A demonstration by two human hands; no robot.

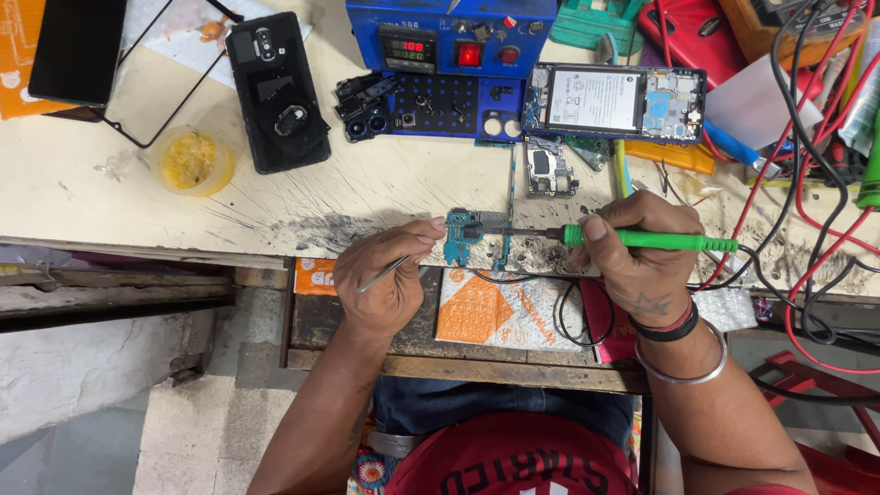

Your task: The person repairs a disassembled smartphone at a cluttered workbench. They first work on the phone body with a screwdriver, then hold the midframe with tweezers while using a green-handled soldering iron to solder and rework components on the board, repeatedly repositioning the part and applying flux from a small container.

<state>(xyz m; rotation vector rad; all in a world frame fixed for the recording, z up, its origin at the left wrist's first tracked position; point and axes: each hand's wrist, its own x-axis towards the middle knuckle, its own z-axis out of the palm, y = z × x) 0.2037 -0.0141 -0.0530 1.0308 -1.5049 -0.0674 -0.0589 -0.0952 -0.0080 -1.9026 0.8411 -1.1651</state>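
Observation:
A small teal circuit board (472, 236) lies at the near edge of the scuffed cream workbench (82, 197). My left hand (385, 280) pinches thin metal tweezers (383, 273) and its fingertips press on the board's left end. My right hand (637, 257) grips a green-handled soldering iron (660, 241), held level, with its dark tip pointing left at the board's right side.
A blue repair station (449, 41) stands at the back, and an opened phone with its battery showing (614, 101) lies to its right. A black phone back (275, 92), a yellow paste tub (191, 162) and a shield part (550, 167) lie nearby. Red and black cables (816, 183) tangle at right.

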